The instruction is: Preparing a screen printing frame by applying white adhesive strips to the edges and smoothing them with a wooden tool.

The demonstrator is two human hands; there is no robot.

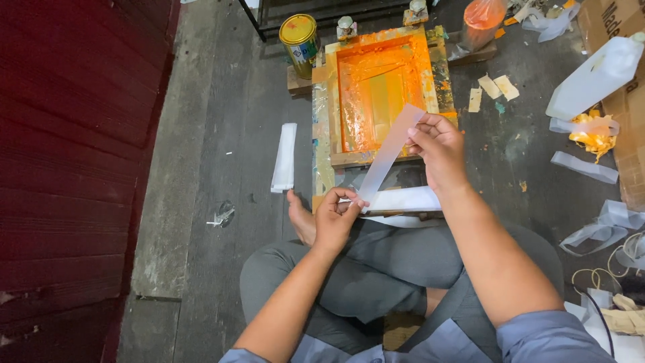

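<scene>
I sit cross-legged on the floor (201, 134), an orange-inked printing frame (379, 87) lying just beyond my hands. My right hand (437, 144) pinches the upper end of a translucent plastic strip (392, 151); my left hand (336, 215) grips its lower end. A stack of similar strips (403, 199) lies between my hands, another pile (284, 158) left of them.

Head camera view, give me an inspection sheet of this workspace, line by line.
Surface: dark, paint-flecked floor; the person sits cross-legged on it.
Job's things: translucent strip held at both ends; orange-inked screen frame ahead; stack of strips beneath.
Clutter: folded white bundle, yellow-lidded can, white jug, paper scraps, orange bag.
Grippers: left hand pinches the lower end, right hand the upper.
Cables: thin cord at right.
Surroundings: dark red wall at left.
</scene>
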